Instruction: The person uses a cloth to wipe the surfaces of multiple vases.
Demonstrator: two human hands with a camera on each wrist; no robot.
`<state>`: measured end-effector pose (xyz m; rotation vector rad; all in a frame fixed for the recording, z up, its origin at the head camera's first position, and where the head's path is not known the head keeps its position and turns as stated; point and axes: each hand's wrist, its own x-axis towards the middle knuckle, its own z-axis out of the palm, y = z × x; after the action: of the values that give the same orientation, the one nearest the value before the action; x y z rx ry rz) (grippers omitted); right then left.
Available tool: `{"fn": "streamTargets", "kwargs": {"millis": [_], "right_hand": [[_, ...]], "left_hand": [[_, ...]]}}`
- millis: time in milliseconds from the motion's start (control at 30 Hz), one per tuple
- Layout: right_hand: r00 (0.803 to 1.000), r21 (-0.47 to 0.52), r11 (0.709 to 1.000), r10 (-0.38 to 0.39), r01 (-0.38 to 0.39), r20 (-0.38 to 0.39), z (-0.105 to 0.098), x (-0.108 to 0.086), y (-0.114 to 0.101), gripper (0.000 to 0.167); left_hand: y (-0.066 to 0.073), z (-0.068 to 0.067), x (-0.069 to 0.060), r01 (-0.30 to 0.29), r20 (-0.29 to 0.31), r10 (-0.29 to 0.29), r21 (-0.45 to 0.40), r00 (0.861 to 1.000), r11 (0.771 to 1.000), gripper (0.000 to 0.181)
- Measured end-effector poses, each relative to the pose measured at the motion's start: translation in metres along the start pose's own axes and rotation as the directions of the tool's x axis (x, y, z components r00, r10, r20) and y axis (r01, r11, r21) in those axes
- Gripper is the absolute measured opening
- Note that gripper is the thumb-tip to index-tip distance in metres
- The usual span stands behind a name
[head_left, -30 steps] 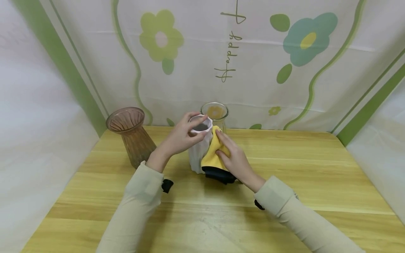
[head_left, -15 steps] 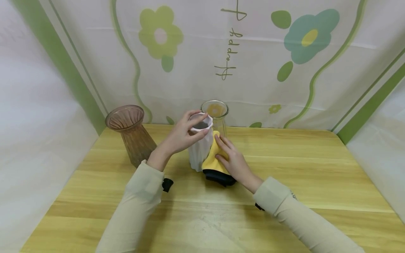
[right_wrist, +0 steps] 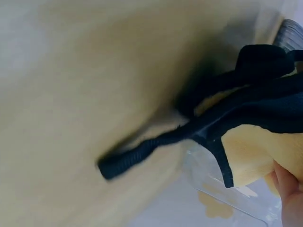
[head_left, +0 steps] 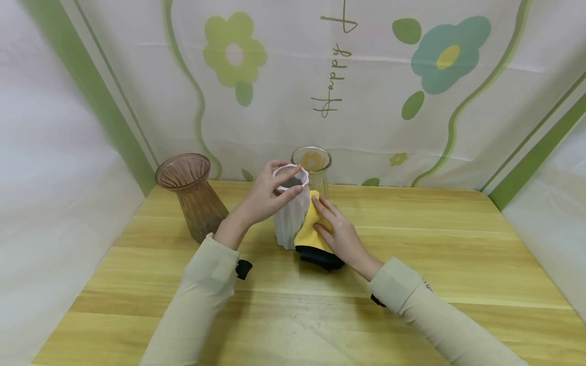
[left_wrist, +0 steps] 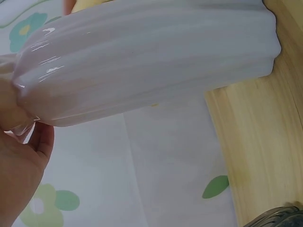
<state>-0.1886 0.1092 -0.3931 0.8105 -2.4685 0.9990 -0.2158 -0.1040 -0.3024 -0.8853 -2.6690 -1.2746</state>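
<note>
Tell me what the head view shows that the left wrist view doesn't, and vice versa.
Only the head view: the clear vase and the "Happy" lettering.
Only the left wrist view: glossy streaks near the top of the white vase.
Both: that vase, the left grip, the yellow cloth (just an edge in the wrist view), table and flowered backdrop.

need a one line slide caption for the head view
Left hand holds a white vase by its rim while the right hand holds a yellow cloth beside it.

Yellow cloth now slightly lower
</note>
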Motion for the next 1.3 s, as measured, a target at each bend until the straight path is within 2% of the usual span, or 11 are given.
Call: {"fn": "streamTargets", "kwargs": {"millis": [200,400,533,633,733,867,1033,1167,1300], "right_hand": [[0.998,0.027,0.999,-0.045,0.046,-0.047,-0.007,0.008,-0.009,0.062],[0.996,0.038,0.997,-0.061,0.064,-0.064,-0.008,0.011,-0.013,0.063],[0.997,0.044,0.997,-0.053,0.055,-0.055,-0.003,0.008,-0.010,0.064],[0.999,0.044,0.999,-0.030,0.031,-0.029,0.000,0.004,-0.007,0.065],[1.000,0.030,1.000,0.002,-0.002,0.013,0.003,-0.001,-0.004,0.065],[0.996,-0.010,0.999,0.054,-0.054,0.078,0.005,-0.006,0.001,0.063],[0.987,-0.027,0.995,0.094,-0.091,0.132,0.005,-0.008,0.005,0.062],[0.988,-0.013,0.996,0.087,-0.086,0.126,0.004,-0.006,0.004,0.062],[0.995,0.012,0.999,0.050,-0.051,0.088,0.000,-0.001,0.000,0.063]], "left_hand": [[0.000,-0.003,-0.003,-0.008,0.016,0.008,0.012,1.000,1.000,0.096],[0.001,-0.004,-0.003,-0.012,0.040,0.012,0.002,0.999,1.000,0.105],[-0.001,-0.003,-0.003,-0.023,0.042,0.022,0.015,0.999,1.000,0.097],[-0.003,-0.002,-0.003,-0.018,0.036,0.017,0.024,0.999,1.000,0.078],[-0.002,-0.001,-0.002,0.011,0.024,-0.012,0.042,1.000,0.999,0.063],[0.000,0.001,0.001,0.052,0.001,-0.052,0.054,0.999,0.997,0.062],[0.000,0.003,0.003,0.065,-0.022,-0.064,0.042,0.998,0.997,0.061],[0.000,0.002,0.003,0.049,-0.027,-0.048,0.040,0.998,0.998,0.057],[0.001,-0.001,0.003,0.049,-0.008,-0.049,0.024,0.999,0.999,0.055]]}}
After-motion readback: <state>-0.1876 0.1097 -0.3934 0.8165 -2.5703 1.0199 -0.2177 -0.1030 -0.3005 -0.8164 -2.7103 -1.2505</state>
